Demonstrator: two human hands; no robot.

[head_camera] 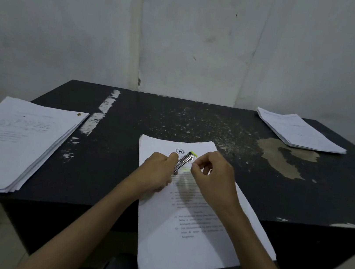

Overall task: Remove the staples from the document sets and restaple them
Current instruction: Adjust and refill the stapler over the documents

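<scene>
Your left hand is gripping a metal stapler with a yellow-green tip, holding it over the top of the printed document set. That set is lying mid-desk and overhanging the near edge. Your right hand is curling its fingers beside the stapler; whether they are pinching anything, I cannot tell. The scuffed black desk is also carrying a left paper stack and a far-right paper stack, below a stained white wall.

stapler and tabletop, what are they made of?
Stapler: shiny silver body, likely bare or plated metal given the glints; neon yellow-green end looks plastic.
Tabletop: matte black coating, chipped and worn to a tan patch, probably painted or laminated board; cannot tell which.
</scene>
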